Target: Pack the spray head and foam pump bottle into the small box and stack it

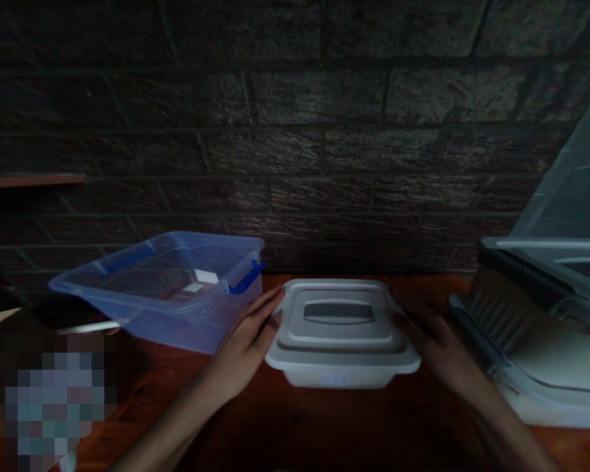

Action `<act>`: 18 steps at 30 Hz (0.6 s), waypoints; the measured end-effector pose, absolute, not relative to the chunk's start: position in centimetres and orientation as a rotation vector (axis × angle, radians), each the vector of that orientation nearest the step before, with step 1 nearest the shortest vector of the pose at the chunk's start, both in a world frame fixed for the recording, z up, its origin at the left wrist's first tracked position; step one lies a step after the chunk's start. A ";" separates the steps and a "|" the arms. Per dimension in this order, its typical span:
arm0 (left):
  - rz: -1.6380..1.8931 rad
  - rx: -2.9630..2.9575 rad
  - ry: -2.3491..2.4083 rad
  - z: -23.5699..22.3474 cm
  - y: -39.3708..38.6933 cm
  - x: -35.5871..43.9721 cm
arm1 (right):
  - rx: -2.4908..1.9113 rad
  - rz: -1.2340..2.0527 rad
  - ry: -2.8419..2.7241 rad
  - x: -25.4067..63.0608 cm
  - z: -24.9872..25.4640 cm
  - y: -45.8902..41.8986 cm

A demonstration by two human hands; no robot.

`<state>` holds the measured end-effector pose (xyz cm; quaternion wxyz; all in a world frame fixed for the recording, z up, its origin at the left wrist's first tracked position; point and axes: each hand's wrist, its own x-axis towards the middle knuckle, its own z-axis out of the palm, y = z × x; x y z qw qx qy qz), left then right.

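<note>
A white plastic container (341,377) with a light grey lid (339,333) sits on the wooden table in front of me. The lid lies over the rim and has a darker grey oval handle recess in its middle. My left hand (250,334) holds the container's left side, its fingers along the lid edge. On the opposite side my right hand (435,341) grips the right edge; its fingers are dim and partly blurred. Close by my left hand stands an open, clear bluish storage box (177,321) with blue latches and small white pieces inside.
At the right is a large clear bin (550,354) with dark grey edges, its lid raised. A brick wall (295,151) rises behind the wooden table (295,426). A reddish shelf (29,180) juts in at the left, above a pixelated patch.
</note>
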<state>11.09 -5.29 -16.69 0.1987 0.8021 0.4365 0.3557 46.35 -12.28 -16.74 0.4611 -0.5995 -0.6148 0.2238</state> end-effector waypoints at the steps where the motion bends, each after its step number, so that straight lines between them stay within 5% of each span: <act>1: 1.013 2.224 1.208 -16.8 -5.4 11.1 | -1.472 0.585 -1.487 46.3 -16.7 -12.4; 12: 1.139 2.064 1.173 -16.7 -5.7 12.0 | -1.332 0.852 -1.152 46.1 -18.2 -12.6; 18: 1.460 1.468 1.171 -17.8 -7.0 12.6 | -1.207 1.037 -0.847 44.9 -19.5 -14.0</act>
